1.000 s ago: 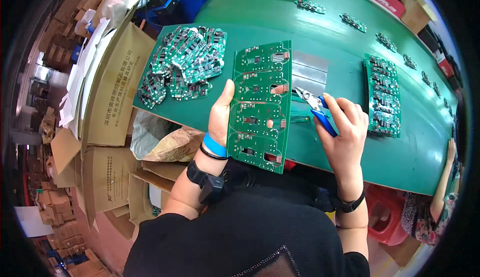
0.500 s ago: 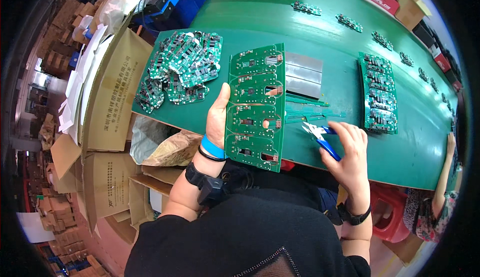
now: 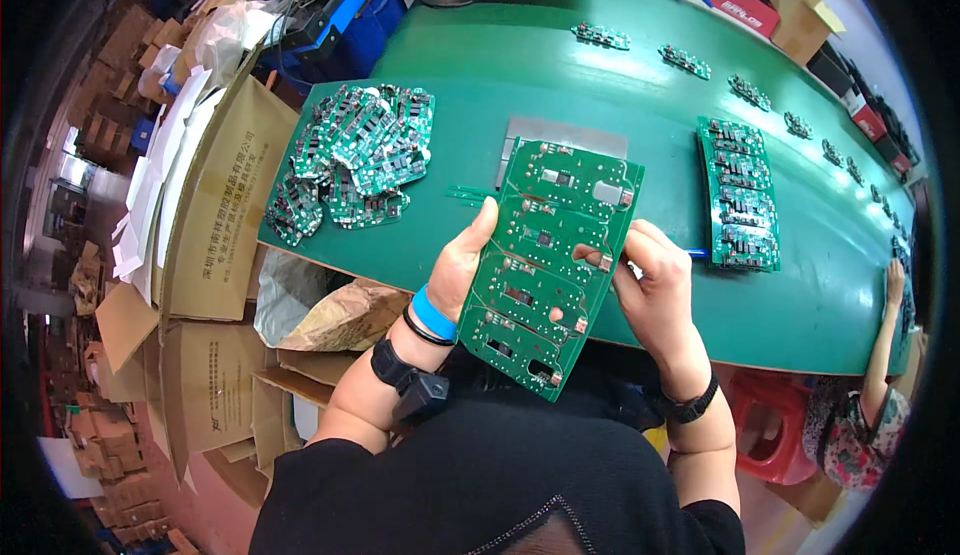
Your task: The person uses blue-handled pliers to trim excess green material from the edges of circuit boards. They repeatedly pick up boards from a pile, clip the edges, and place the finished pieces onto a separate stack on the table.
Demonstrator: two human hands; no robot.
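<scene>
A green circuit board panel (image 3: 545, 240) of joined boards with cutouts is held up and tilted in front of me. My left hand (image 3: 465, 265) grips its left edge, thumb in front; fingertips show through the cutouts. My right hand (image 3: 655, 280) has curled fingers at the panel's right edge. A thin blue handle end (image 3: 697, 252) shows just beyond that hand; the rest of the tool is hidden, and I cannot tell whether it lies on the table. Behind the panel, a grey metal plate (image 3: 605, 142) is partly covered. Thin green offcut strips (image 3: 470, 195) lie left of the panel.
A heap of small populated circuit boards (image 3: 360, 155) sits at the left of the green table (image 3: 480, 55). Stacked panels (image 3: 740, 195) stand at right. More boards (image 3: 685, 60) line the far side. A cardboard box (image 3: 220, 205) is at left; another person's arm (image 3: 885, 325) is far right.
The panel has moved right and nearer, and tilted. My right hand has come to its edge; the blue-handled cutters it held open are now mostly out of sight.
</scene>
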